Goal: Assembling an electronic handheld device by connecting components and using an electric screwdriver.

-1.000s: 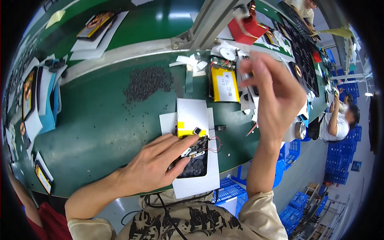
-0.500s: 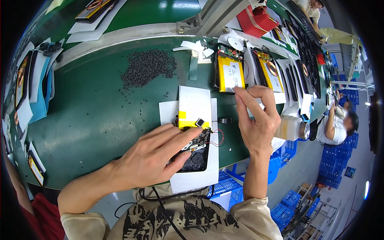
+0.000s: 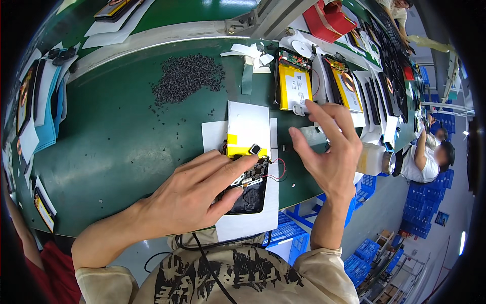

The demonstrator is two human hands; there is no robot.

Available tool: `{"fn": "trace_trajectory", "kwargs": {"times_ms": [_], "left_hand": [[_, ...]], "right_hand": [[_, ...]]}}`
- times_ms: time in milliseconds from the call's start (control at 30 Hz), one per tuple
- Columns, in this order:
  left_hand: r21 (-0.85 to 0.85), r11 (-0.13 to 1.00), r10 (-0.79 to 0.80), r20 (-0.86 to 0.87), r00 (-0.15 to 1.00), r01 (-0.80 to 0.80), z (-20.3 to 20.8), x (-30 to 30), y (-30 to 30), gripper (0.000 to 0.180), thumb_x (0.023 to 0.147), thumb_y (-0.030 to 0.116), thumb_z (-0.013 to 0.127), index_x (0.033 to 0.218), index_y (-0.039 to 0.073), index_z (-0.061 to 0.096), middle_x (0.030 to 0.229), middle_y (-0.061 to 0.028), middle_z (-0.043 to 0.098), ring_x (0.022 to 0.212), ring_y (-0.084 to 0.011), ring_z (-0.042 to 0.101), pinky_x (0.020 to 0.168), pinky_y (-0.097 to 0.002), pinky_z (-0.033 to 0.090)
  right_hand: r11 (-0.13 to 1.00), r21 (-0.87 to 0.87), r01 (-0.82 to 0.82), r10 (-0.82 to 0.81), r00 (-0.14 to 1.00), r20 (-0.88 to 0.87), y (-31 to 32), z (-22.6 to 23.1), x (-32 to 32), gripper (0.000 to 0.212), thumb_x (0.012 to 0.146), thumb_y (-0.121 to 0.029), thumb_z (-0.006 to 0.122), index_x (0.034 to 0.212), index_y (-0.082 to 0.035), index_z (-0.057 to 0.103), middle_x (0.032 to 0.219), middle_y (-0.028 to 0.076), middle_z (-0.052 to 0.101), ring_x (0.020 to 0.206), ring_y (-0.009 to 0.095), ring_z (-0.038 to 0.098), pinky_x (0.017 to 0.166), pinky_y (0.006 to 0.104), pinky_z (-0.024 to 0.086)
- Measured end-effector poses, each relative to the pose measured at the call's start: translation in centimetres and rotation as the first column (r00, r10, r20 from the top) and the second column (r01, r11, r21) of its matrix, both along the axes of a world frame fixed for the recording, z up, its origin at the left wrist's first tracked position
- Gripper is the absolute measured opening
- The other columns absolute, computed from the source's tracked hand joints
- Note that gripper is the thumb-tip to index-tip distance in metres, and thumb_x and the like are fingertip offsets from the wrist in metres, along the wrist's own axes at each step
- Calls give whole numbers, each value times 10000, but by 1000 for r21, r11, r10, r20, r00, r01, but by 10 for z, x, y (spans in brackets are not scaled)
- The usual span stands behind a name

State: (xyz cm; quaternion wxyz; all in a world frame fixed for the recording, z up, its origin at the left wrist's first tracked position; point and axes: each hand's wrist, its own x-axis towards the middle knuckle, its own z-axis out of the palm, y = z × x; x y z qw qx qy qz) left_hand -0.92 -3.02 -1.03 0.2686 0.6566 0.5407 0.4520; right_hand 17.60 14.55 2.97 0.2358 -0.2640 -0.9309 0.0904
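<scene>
My left hand [image 3: 195, 195] lies over an opened electronic device [image 3: 248, 197], its fingers stretched out. Its index fingertip touches a small square black-and-silver part [image 3: 254, 149] at the edge of a white battery with yellow tape [image 3: 248, 124]. The thumb rests by metal brackets on the black housing. A thin red wire [image 3: 283, 169] loops out at the right. My right hand [image 3: 331, 147] hovers with thumb and index finger apart and nothing visible between them. Just beyond its index fingertip, a small silvery piece [image 3: 299, 110] sits at the near edge of a second yellow-taped battery [image 3: 295, 86].
Many tiny black screws [image 3: 187, 78] lie heaped on the green mat [image 3: 126, 131]. A jar [image 3: 372, 158] stands right of my right hand. Opened devices [image 3: 344, 86] line the right, below a red bin [image 3: 329, 20]. Blue folders [image 3: 48, 111] stand at left. Other people sit farther off.
My right thumb and index finger have come apart from a pinch, and the hand has shifted slightly right. The silvery piece now shows at the battery's edge. My left hand keeps its pose.
</scene>
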Motion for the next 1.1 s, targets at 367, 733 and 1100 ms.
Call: {"fn": "trace_trajectory", "kwargs": {"times_ms": [367,733,1100], "left_hand": [[-8,1000,-20,9,1000,20,-4,-3,8,794,738,-11,776,1470,-3,467,1087,-173,668,923,-338,646,799,-412,538],[95,994,49,77,996,-57,-18,1,2,682,705,-26,815,1346,-7,585,1086,-139,721,826,-245,687,676,-329,578],[110,992,54,54,997,-59,-20,4,-3,779,607,-6,849,1332,-70,572,1085,-156,706,823,-263,660,687,-360,568]], "right_hand": [[940,-242,-242,210,966,-154,-54,-7,1,343,640,-2,839,972,24,755,911,133,683,874,319,665,751,388,547],[967,-148,-207,178,965,-191,-84,-16,-11,305,567,4,850,861,15,771,829,116,690,877,320,660,788,400,537],[988,-84,-130,128,991,-23,-92,2,-23,313,564,-7,860,864,30,776,815,126,709,851,303,693,733,358,554]]}}
